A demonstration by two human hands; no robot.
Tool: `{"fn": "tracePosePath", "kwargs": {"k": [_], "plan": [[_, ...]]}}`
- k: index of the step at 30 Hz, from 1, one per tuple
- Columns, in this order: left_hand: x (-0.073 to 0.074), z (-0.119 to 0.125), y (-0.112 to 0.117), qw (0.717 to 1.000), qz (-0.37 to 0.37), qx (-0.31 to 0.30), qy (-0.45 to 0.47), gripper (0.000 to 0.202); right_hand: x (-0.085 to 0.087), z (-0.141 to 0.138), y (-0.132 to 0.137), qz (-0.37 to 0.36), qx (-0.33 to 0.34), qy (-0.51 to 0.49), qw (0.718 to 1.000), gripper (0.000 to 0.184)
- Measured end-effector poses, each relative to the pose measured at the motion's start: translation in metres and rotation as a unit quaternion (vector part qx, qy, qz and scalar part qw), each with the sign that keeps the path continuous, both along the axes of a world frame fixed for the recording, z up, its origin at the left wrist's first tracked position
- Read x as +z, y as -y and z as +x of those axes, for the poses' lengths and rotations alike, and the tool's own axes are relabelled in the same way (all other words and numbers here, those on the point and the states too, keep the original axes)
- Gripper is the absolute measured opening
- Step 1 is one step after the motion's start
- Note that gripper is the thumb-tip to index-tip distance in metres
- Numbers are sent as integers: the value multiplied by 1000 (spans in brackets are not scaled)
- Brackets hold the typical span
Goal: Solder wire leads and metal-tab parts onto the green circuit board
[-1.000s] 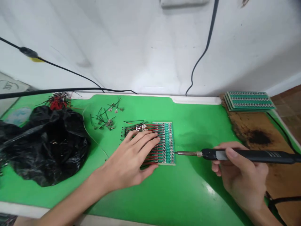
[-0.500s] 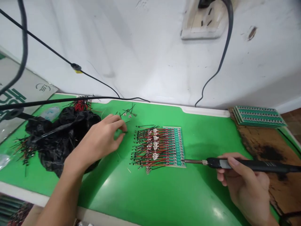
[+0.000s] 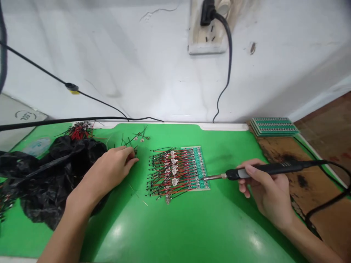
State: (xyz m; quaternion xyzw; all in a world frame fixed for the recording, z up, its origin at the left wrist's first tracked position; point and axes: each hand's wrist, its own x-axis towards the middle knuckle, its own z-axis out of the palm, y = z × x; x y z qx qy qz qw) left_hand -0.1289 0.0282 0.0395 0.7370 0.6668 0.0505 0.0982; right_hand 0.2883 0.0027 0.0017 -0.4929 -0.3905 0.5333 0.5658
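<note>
My right hand point(image 3: 263, 186) is closed round the black handle of a soldering iron point(image 3: 246, 173). The iron's metal tip points left and meets the lower right part of a green circuit board point(image 3: 203, 166). Rows of red and black wires point(image 3: 161, 170) run from the board's left side, with small white connectors point(image 3: 174, 170) lying over them. Left of these wires, my left hand point(image 3: 116, 162) is pinched, and what looks like a thin black wire point(image 3: 135, 150) shows at its fingertips. A few loose wires with pale connectors point(image 3: 141, 138) lie just beyond that hand.
A crumpled black plastic bag point(image 3: 46, 182) and a pile of red and black wires point(image 3: 82, 129) occupy the left. Stacked green boards point(image 3: 274, 126) rest on a scorched brown board point(image 3: 298, 175) at right. Behind stands a wall with a power socket point(image 3: 207, 36).
The whole view has shifted, bringing the right side further in. The iron's tip has moved up and inward on the board. My left hand has drawn closer to the loose wires.
</note>
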Motion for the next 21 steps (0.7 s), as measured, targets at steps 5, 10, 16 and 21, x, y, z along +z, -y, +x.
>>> {"fn": "tracePosePath", "kwargs": {"k": [5,10,16,21], "plan": [[12,0,3,999,-20,-18,30,25,4,-4,-9,-15,-33,-10,999,39],[17,1,6,999,-21,-9,32,27,3,0,-11,-42,-40,-24,998,41],[20,-7,13,1000,15,21,-6,23,1,1,-13,-55,-36,-31,997,46],[13,-2,10,998,43,47,-25,40,1,2,-13,-60,-28,-30,997,48]]}}
